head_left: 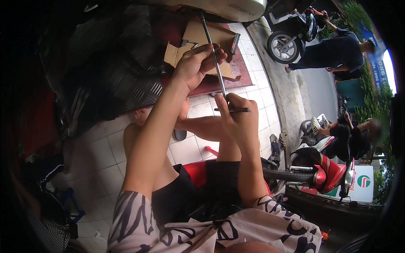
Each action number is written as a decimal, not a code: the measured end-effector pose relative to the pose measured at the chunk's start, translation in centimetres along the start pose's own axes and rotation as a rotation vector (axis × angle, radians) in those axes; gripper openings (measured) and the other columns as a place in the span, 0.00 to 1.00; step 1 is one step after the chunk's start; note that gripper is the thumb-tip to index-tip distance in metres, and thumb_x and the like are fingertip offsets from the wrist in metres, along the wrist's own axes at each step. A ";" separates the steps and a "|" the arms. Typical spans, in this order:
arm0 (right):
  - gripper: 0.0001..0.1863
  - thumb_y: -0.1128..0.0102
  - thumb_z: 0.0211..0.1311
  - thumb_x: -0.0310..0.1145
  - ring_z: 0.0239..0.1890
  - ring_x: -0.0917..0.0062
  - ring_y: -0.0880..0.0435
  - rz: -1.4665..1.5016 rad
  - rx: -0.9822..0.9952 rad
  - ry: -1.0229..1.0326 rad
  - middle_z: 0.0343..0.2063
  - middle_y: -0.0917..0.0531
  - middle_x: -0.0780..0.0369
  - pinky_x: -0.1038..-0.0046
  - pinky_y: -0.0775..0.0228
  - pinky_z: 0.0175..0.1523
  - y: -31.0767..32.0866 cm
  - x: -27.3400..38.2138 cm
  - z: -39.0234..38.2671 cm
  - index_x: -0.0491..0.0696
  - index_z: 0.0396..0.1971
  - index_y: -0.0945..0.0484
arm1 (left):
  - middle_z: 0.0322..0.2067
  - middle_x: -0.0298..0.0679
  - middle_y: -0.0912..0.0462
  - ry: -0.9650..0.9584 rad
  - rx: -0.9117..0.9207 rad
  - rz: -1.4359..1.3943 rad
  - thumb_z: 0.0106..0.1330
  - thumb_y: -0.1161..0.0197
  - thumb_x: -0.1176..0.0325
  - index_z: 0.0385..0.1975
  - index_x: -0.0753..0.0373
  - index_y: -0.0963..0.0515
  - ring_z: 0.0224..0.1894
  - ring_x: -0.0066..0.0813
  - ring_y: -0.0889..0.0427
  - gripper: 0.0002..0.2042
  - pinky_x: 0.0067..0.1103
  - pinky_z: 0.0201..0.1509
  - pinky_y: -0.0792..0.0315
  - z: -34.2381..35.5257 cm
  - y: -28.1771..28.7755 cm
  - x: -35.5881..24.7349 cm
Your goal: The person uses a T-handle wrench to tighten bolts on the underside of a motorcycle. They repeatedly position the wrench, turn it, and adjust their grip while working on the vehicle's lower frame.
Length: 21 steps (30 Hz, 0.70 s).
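A long, slim T-handle wrench (pixel 220 78) slants up and away from me. My right hand (pixel 239 116) is closed around its crossbar, with the bar's dark end poking out to the right. Farther up, my left hand (pixel 195 65) has thumb and fingers curled about the shaft. The wrench's far end reaches the lower edge of a white motorbike body panel (pixel 240 9); what it meets there is hidden. Below the panel and beyond my left hand lies a flattened piece of cardboard (pixel 207 33).
On the cardboard rest a small metal part (pixel 189 43) and a dark bar-shaped piece (pixel 236 43). A dark textured mat (pixel 122 55) covers the far left. To the right, a red motorbike (pixel 322 175) and a seated person (pixel 352 135) are outside; another person (pixel 333 52) stands beside a scooter (pixel 287 44).
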State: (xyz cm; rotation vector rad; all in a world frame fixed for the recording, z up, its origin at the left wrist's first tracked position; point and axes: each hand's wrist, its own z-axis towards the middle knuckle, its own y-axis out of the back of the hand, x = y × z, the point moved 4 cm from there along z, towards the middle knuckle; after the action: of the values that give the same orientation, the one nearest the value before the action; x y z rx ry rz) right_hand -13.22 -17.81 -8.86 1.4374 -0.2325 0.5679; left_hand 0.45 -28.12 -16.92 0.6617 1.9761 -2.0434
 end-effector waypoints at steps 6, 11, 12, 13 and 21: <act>0.22 0.50 0.72 0.42 0.17 0.87 0.43 0.580 0.115 -0.037 0.13 0.36 0.71 0.78 0.53 0.23 -1.8 0.2 0.5 0.41 0.22 0.25 | 0.39 0.46 0.15 0.011 0.037 0.100 0.72 0.45 0.66 0.44 0.70 0.22 0.45 0.38 0.15 0.12 0.26 0.51 0.18 0.0 0.4 -1.4; 0.17 0.48 0.70 0.39 0.25 0.87 0.36 0.738 0.296 -0.129 0.19 0.30 0.68 0.80 0.45 0.31 -2.0 0.1 0.2 0.41 0.27 0.24 | 0.38 0.44 0.15 0.009 -0.047 0.207 0.73 0.45 0.63 0.45 0.68 0.22 0.42 0.31 0.15 0.14 0.24 0.48 0.19 0.3 2.1 -2.2; 0.17 0.47 0.70 0.40 0.24 0.90 0.41 0.836 0.322 -0.066 0.19 0.34 0.73 0.83 0.51 0.29 -2.0 0.2 0.2 0.42 0.26 0.25 | 0.38 0.43 0.15 -0.005 -0.140 0.344 0.73 0.45 0.63 0.45 0.69 0.23 0.41 0.31 0.14 0.14 0.24 0.48 0.19 0.5 3.0 -2.5; 0.14 0.45 0.69 0.37 0.26 0.89 0.38 0.921 0.287 -0.126 0.20 0.32 0.72 0.83 0.47 0.32 -2.1 -0.3 0.3 0.41 0.29 0.24 | 0.38 0.43 0.15 -0.031 -0.208 0.472 0.73 0.45 0.64 0.45 0.69 0.23 0.41 0.32 0.14 0.13 0.24 0.48 0.19 0.8 3.9 -2.9; 0.15 0.53 0.69 0.34 0.26 0.87 0.34 0.674 0.329 -0.225 0.21 0.29 0.67 0.83 0.45 0.31 -2.0 -5.5 -0.8 0.41 0.26 0.25 | 0.30 0.47 0.14 -0.493 -0.347 1.854 0.59 0.37 0.72 0.34 0.66 0.17 0.36 0.43 0.14 0.07 0.32 0.42 0.21 4.1 6.6 -4.2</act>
State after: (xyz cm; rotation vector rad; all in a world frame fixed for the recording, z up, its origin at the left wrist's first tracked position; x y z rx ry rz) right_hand -17.00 -18.36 -13.32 1.7410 -0.8541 1.0238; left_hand 6.40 -33.27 -20.84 1.0663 0.6034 -0.5417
